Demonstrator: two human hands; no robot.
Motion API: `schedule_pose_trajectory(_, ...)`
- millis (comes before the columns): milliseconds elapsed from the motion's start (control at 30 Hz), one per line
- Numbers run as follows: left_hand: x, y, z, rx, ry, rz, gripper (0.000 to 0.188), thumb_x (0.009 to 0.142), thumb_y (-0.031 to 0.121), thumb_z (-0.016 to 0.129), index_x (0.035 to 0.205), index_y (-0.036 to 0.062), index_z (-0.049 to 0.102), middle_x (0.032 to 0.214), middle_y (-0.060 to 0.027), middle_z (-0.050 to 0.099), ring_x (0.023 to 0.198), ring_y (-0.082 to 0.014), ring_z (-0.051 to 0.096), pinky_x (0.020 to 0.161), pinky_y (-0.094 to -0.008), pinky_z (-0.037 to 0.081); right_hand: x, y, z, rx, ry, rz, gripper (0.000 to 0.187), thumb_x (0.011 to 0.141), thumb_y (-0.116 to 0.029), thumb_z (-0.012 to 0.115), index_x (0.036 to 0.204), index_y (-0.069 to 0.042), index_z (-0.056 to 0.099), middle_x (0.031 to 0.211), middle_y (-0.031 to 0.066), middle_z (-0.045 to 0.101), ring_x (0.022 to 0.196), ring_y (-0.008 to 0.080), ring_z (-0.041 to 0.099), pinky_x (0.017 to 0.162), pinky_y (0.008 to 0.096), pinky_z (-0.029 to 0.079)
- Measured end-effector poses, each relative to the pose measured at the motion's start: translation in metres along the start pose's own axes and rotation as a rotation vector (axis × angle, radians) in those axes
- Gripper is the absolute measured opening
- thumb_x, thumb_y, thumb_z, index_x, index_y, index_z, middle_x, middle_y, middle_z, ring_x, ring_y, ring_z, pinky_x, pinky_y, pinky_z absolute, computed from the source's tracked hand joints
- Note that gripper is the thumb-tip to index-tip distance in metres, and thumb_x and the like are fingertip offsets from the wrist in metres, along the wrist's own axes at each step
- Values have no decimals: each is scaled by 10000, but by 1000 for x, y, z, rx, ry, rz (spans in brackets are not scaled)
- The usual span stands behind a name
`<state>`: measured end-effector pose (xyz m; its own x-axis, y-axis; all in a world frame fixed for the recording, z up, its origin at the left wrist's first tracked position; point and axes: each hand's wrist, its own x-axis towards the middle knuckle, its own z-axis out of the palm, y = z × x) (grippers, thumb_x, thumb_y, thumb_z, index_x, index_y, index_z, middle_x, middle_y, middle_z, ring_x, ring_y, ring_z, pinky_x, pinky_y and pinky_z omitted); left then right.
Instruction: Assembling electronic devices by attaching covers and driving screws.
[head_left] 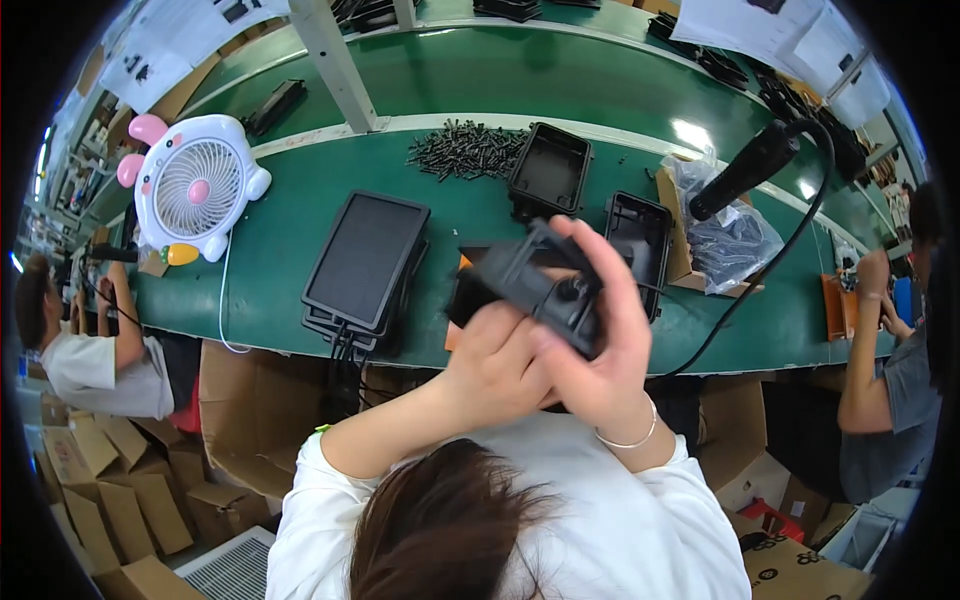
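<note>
Part [543, 296] you hold: matt plastic
Your desk [272, 290]: smooth, glossy
Fan [199, 190] at your left: smooth plastic
Bag [735, 243] at your right: crinkled, shiny plastic
Your shirt [590, 510]: matt cloth

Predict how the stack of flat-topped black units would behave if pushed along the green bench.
The stack might shift unevenly, since its layers sit slightly out of line. It seems stiff, judging by its flat, unsagging top. The dark cables at its near end could drag.
</note>
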<state>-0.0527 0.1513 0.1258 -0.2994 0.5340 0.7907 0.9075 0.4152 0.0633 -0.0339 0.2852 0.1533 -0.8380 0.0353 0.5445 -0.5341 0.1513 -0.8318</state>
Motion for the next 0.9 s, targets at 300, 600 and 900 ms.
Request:
schedule_pose_trajectory(300, 3, -48, -57, -564, -46, -146, 73, 706, 24, 593, 773, -5, 591, 745, -101, 602, 630, -238, 593, 563, -319, 490, -8, -5, -49, -503, 255, -297, 457, 674, 122, 431, 1118, 85, 535, 1114, 250, 552, 780, 272, 649, 734, 345, 533)
schedule_pose_trajectory(600, 15, -72, -20, -400, -274, -580, 212, 789, -15, 547, 998, -18, 576, 945, -156, 604, 850, -287, 598, 754, -325, 472, -7, 30, -22, -500, -65, -463, 490, 526, 149, 574, 1015, 121, 561, 1112, 271, 549, 752, 295, 607, 624, 312, 504)
schedule_pose_trajectory(900, 8, -77, -14, -393, -519, -647, 259, 729, -11, 599, 983, -5, 549, 902, -151, 590, 854, -319, 578, 738, -368, 470, -20, 16, -26, -382, -190, -533, 375, 582, 91, 629, 946, 127, 548, 1043, 238, 548, 720, 335, 594, 582, 349, 534)
